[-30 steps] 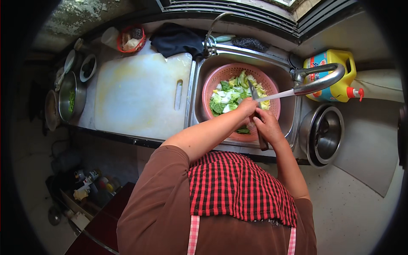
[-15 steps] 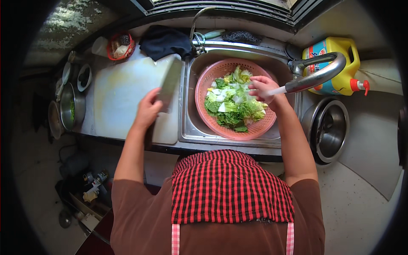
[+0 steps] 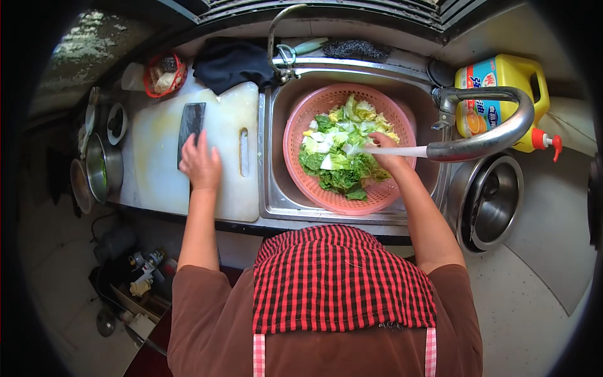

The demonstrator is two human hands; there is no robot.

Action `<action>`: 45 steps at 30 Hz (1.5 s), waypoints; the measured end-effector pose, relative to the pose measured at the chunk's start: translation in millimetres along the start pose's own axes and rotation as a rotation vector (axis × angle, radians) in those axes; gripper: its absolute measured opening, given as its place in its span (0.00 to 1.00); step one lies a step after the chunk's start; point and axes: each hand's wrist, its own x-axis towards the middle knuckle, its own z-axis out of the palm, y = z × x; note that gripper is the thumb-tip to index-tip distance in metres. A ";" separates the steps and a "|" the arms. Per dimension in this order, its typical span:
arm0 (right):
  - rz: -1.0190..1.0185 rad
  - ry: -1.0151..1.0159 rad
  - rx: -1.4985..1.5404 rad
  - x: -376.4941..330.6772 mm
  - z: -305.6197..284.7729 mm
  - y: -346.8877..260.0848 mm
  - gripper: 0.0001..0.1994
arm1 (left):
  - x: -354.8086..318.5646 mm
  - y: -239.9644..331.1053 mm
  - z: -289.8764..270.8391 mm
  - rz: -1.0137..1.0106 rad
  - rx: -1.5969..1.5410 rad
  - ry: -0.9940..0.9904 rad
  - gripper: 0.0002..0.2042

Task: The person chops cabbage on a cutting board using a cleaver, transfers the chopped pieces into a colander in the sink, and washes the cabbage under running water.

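Note:
A cleaver (image 3: 191, 119) with a dark, broad blade lies flat on the white cutting board (image 3: 157, 151), left of the sink. Over its lower part is my left hand (image 3: 201, 166), fingers spread and not wrapped round it. In the sink sits a pink colander (image 3: 300, 174) filled with chopped leafy greens (image 3: 336, 151), pale and dark green. My right hand (image 3: 387, 151) is at the colander's right side, beside the leaves, its fingers loosely apart. Water from the curved faucet (image 3: 483, 151) runs across that hand and partly hides it.
A yellow jug (image 3: 502, 103) with a red pump stands right of the sink (image 3: 270, 188). Stacked steel bowls (image 3: 502, 207) are below it. Behind the board lie a black cloth (image 3: 229, 63) and a red basket (image 3: 166, 75). A steel pot (image 3: 103, 169) stands at the far left.
The cleaver, earlier in my left hand near the sink, now lies on the board, and the hand has let go. My right hand has moved slightly lower, toward the leaves.

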 end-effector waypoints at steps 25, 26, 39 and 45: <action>0.388 -0.339 0.517 -47.5 -0.4 -27.6 0.21 | 10.0 217.1 72.5 0.322 -0.659 -0.929 0.12; 0.300 -0.210 0.649 -42.6 2.4 -22.8 0.19 | 4.3 212.5 69.7 0.268 -0.784 -0.908 0.13; 0.143 -0.113 1.036 -38.8 16.9 -42.8 0.18 | -24.4 222.2 27.9 -0.107 -1.338 -1.055 0.17; 0.051 -0.095 0.893 -38.3 22.6 -35.1 0.16 | -36.3 222.0 36.0 0.089 -1.276 -0.954 0.19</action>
